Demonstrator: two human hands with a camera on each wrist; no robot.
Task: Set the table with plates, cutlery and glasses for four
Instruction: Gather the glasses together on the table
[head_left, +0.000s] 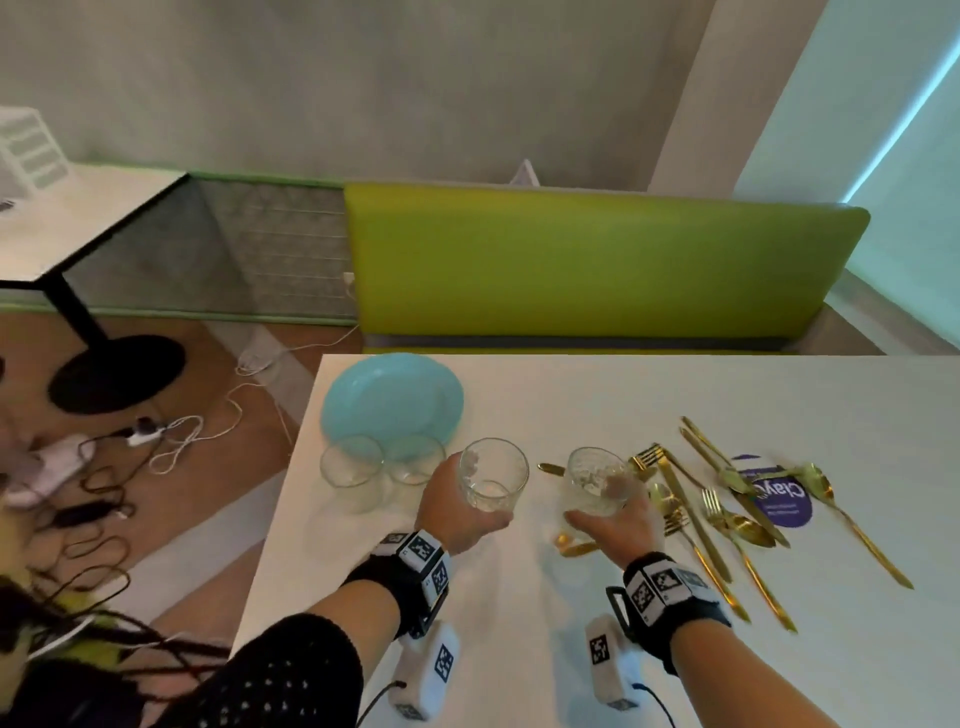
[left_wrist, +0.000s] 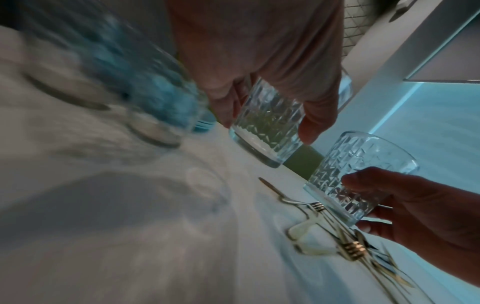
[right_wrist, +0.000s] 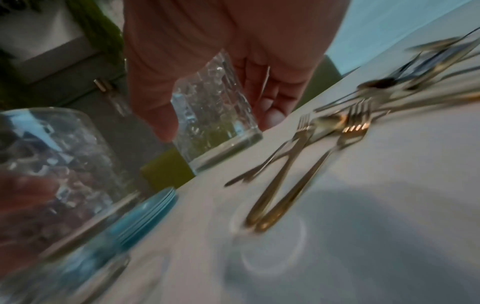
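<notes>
My left hand (head_left: 457, 509) grips a clear cut-pattern glass (head_left: 492, 475), lifted above the white table (head_left: 571, 400); the same glass (left_wrist: 267, 127) shows in the left wrist view. My right hand (head_left: 618, 525) grips a second patterned glass (head_left: 597, 480), also off the table, seen as the glass (right_wrist: 215, 115) in the right wrist view. Two more glasses (head_left: 352, 461) (head_left: 418, 460) stand in front of a stack of light blue plates (head_left: 392, 400) at the table's far left. Gold forks, spoons and knives (head_left: 727, 499) lie scattered to the right.
A purple round sticker (head_left: 776, 493) lies under the cutlery. A green bench (head_left: 597, 265) runs along the table's far side. Cables and a power strip (head_left: 145, 431) lie on the floor left of the table, by another table's black foot (head_left: 114, 371).
</notes>
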